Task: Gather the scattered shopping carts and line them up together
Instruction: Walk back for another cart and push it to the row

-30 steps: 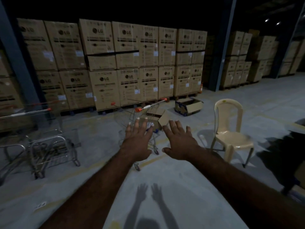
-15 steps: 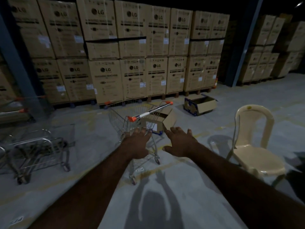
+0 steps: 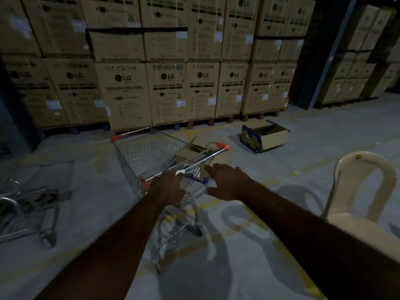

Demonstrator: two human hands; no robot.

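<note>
On the cart handle [image 3: 203, 158], the left hand [image 3: 167, 186] now grips.

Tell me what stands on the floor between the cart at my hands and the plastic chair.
Nothing: in the head view the floor between the shopping cart and the chair is bare concrete, crossed only by shadow and yellow paint.

Left hand [image 3: 167, 185] now seemingly on handle [image 3: 205, 156]
</note>
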